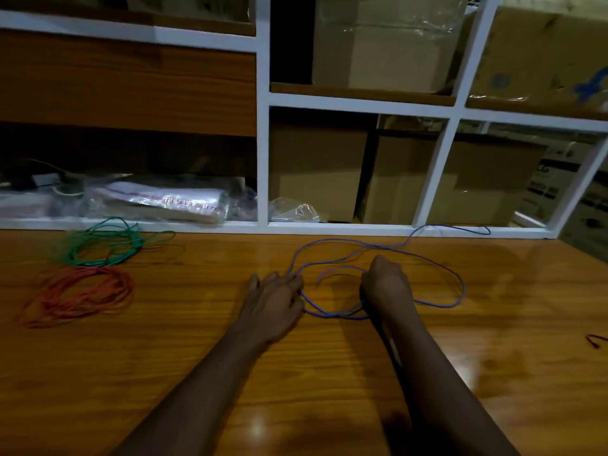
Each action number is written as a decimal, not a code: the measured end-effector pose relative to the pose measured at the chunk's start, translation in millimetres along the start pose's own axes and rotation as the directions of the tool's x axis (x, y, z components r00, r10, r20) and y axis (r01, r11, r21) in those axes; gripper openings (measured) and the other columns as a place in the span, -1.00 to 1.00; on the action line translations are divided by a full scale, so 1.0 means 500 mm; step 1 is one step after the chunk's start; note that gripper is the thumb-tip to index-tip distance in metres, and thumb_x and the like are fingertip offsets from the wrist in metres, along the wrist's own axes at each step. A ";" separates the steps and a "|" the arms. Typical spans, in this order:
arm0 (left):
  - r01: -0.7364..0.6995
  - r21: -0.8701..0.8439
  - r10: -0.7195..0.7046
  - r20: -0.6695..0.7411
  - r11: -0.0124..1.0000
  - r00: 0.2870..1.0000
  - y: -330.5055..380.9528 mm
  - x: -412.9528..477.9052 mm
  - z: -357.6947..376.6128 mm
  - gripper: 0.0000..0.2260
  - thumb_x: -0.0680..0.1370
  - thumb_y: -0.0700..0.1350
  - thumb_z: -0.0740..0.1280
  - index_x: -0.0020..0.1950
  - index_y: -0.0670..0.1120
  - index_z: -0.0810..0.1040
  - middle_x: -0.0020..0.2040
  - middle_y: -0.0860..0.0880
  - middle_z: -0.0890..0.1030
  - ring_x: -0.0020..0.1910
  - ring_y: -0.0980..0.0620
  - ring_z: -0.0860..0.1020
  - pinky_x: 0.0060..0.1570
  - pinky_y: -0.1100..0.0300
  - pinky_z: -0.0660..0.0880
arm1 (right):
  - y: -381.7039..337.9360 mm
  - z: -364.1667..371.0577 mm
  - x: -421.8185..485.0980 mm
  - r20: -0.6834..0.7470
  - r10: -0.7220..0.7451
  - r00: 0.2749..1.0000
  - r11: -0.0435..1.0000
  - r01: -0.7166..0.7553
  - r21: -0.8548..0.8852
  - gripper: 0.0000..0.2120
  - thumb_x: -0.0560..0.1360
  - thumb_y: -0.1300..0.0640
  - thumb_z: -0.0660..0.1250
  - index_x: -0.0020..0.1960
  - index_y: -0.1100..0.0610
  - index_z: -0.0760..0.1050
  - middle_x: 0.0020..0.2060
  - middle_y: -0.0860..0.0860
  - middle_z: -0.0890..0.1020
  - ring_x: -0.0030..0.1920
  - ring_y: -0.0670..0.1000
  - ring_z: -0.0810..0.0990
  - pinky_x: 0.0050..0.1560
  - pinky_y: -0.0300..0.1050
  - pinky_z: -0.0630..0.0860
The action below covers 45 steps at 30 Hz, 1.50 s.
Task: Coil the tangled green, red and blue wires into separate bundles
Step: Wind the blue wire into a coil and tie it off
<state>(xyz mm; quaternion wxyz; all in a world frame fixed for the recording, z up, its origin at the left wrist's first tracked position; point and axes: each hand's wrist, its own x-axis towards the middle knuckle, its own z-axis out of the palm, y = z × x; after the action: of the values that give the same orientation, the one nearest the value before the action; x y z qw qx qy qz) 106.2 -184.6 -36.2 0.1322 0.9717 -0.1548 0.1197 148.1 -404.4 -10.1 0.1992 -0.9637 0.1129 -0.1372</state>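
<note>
Two coils far left on the table (312, 373): green wire (133, 241) behind, red wire (123, 286) just in front. Mid-table, blue wire (332, 240) sprawled in loose loops, one end trailing off to the shelf (362, 229) edge; left hand (276, 299) curled, pinching its strands at the fingertips; right hand (388, 284) knuckles-up over the loops, fingers tucked under, grip impossible to tell.

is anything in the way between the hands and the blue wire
Nothing visible. The left hand and right hand are at the blue wire; the green bundle and red bundle lie apart from it, to the left on the table.
</note>
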 end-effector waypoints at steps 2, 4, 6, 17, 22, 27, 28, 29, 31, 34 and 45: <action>0.003 -0.040 -0.004 -0.045 0.999 0.999 -0.003 0.003 -0.001 -0.56 0.61 0.06 0.14 0.51 0.11 0.24 0.52 0.05 0.26 0.50 -0.01 0.18 0.44 -0.14 -0.01 | -0.008 -0.009 -0.002 -0.055 -0.012 0.998 0.985 0.021 0.168 -0.84 0.53 0.19 0.15 0.07 0.17 0.44 -0.09 0.23 0.62 -0.08 0.24 0.61 -0.11 -0.03 0.54; -0.008 -0.075 0.001 -0.093 0.997 0.996 -0.006 0.005 -0.003 -0.55 0.60 0.06 0.17 0.50 0.12 0.25 0.49 0.05 0.31 0.48 0.00 0.23 0.43 -0.11 0.09 | -0.016 -0.015 -0.011 -0.062 0.001 0.998 0.939 0.020 0.343 -0.83 0.48 0.24 0.12 -0.02 0.03 0.41 -0.23 0.17 0.62 -0.28 0.20 0.63 -0.23 0.06 0.62; -0.034 -0.119 0.017 -0.135 0.992 0.991 -0.010 0.006 -0.007 -0.56 0.57 0.09 0.24 0.45 0.12 0.35 0.45 0.06 0.39 0.42 0.01 0.33 0.35 -0.04 0.23 | -0.023 -0.019 -0.028 -0.042 0.029 0.999 0.842 -0.002 0.540 -0.76 0.49 0.32 0.05 -0.10 0.04 0.40 -0.29 0.17 0.59 -0.45 0.15 0.60 -0.46 0.04 0.58; -0.231 -0.432 0.062 -0.371 0.872 0.927 -0.020 -0.005 -0.032 -0.75 0.41 0.02 0.39 0.05 -0.01 0.68 -0.06 0.04 0.65 -0.12 0.09 0.58 -0.10 0.18 0.51 | -0.060 -0.013 -0.069 -0.056 -0.017 0.998 0.452 0.057 0.890 -0.76 0.52 0.27 0.31 0.13 0.08 0.61 -0.11 -0.01 0.70 -0.15 0.02 0.65 -0.11 0.05 0.59; -0.297 -0.356 0.170 -0.347 0.886 0.922 -0.042 -0.001 -0.010 -0.84 0.39 -0.12 0.44 -0.05 -0.05 0.70 -0.12 -0.01 0.65 -0.13 0.07 0.59 -0.13 0.14 0.55 | -0.064 0.001 -0.081 -0.224 -0.134 0.965 0.728 0.250 0.638 -0.78 0.42 0.36 0.33 -0.04 0.14 0.66 -0.17 0.04 0.69 -0.25 -0.11 0.65 -0.22 -0.33 0.57; -0.089 -0.708 -0.195 -0.310 0.700 0.931 -0.052 -0.002 -0.029 -0.68 0.39 -0.44 0.33 -0.09 -0.06 0.71 -0.07 -0.01 0.67 -0.03 0.09 0.61 -0.01 0.21 0.55 | -0.046 -0.002 -0.074 -0.021 -0.349 0.937 0.751 0.293 0.592 -0.71 0.46 0.40 0.29 -0.15 0.03 0.63 -0.25 0.07 0.63 -0.25 -0.03 0.70 -0.30 -0.08 0.61; -0.016 -0.780 -0.282 -0.246 0.626 0.927 -0.051 0.000 -0.035 -0.68 0.41 -0.45 0.30 -0.06 -0.10 0.70 -0.04 -0.01 0.66 -0.01 0.07 0.62 -0.02 0.23 0.56 | -0.043 -0.003 -0.071 0.006 -0.420 0.908 0.798 0.366 0.480 -0.74 0.45 0.35 0.31 -0.15 0.01 0.63 -0.24 0.02 0.64 -0.24 -0.10 0.67 -0.26 -0.12 0.60; 0.040 -0.840 -0.346 -0.179 0.541 0.921 -0.049 0.001 -0.041 -0.71 0.45 -0.43 0.29 -0.01 -0.14 0.69 -0.01 -0.01 0.64 -0.01 0.06 0.61 -0.07 0.28 0.57 | -0.044 -0.003 -0.070 0.065 -0.472 0.879 0.829 0.418 0.372 -0.79 0.45 0.28 0.34 -0.13 -0.02 0.64 -0.22 -0.02 0.66 -0.21 -0.12 0.65 -0.20 -0.10 0.60; 0.081 -0.915 -0.434 -0.109 0.396 0.894 -0.042 0.000 -0.055 -0.75 0.53 -0.34 0.28 0.12 -0.14 0.64 0.08 -0.05 0.62 -0.05 0.06 0.59 -0.14 0.32 0.56 | -0.053 -0.001 -0.076 0.217 -0.492 0.843 0.866 0.449 0.222 -0.88 0.43 0.10 0.35 -0.13 -0.05 0.65 -0.21 -0.07 0.69 -0.18 -0.10 0.64 -0.13 -0.01 0.61; 0.007 -0.992 -0.514 0.072 -0.126 0.855 -0.038 -0.002 -0.073 -0.66 0.61 -0.10 0.18 0.38 -0.03 0.45 0.29 -0.11 0.50 0.15 -0.07 0.54 0.06 0.03 0.47 | -0.081 0.000 -0.097 0.237 -0.502 0.831 0.865 0.486 0.128 -0.83 0.43 -0.06 0.32 -0.17 -0.03 0.65 -0.27 -0.09 0.68 -0.23 -0.07 0.61 -0.19 0.00 0.60; 0.116 -0.919 -0.388 0.271 -0.378 0.881 -0.032 -0.004 -0.104 -0.67 0.60 -0.32 0.18 0.37 -0.24 0.32 -0.02 -0.14 0.67 -0.31 0.00 0.66 -0.29 0.11 0.62 | -0.142 0.015 -0.138 0.159 -0.508 0.847 0.849 0.523 -0.072 -0.72 0.41 -0.17 0.32 -0.01 -0.04 0.63 -0.23 -0.09 0.66 -0.22 0.03 0.60 -0.34 -0.15 0.46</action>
<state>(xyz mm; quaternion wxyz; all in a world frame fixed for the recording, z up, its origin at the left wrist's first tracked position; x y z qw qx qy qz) 99.8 -154.2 8.4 0.8888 0.4553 0.0527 -0.0048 97.3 -319.4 -2.5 0.1077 -0.9752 -0.1563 -0.1142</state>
